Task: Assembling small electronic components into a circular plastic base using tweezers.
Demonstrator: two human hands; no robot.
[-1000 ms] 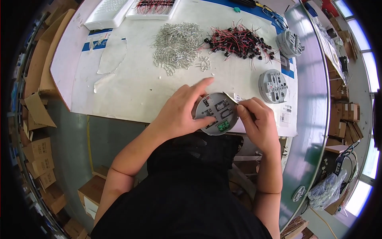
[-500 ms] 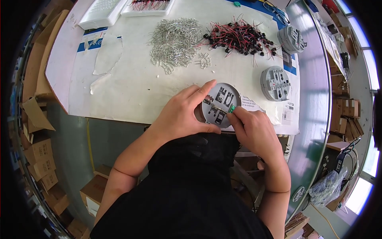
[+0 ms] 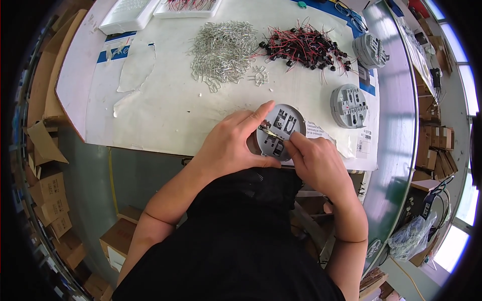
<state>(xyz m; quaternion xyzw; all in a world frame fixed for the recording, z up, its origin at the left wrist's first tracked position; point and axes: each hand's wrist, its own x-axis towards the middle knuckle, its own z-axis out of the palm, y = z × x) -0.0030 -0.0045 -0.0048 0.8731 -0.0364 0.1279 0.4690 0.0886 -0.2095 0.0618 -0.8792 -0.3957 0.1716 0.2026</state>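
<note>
A round grey plastic housing (image 3: 281, 119) with slots and black recesses is tilted up at the table's front edge. My left hand (image 3: 232, 143) clasps its left side, forefinger along the upper rim and thumb below. Across the housing's middle runs a narrow, light-coloured strip (image 3: 271, 134). My right hand (image 3: 317, 158) is closed in a pinch at the strip's right end, over the housing's right side. The fingertips cover that end, so exactly what lies between them is hidden.
Beyond my hands lie a heap of bent metal pins (image 3: 223, 52) and a tangle of black parts with red wires (image 3: 306, 47). Two more grey housings (image 3: 348, 106) (image 3: 370, 51) stand at the right. White trays (image 3: 128, 15) sit at the far left, cardboard boxes (image 3: 50, 200) beside the table.
The green piece seen at my right fingertips is now out of sight. The strip shows more plainly across the housing, which has tilted slightly. My left hand keeps its hold.
</note>
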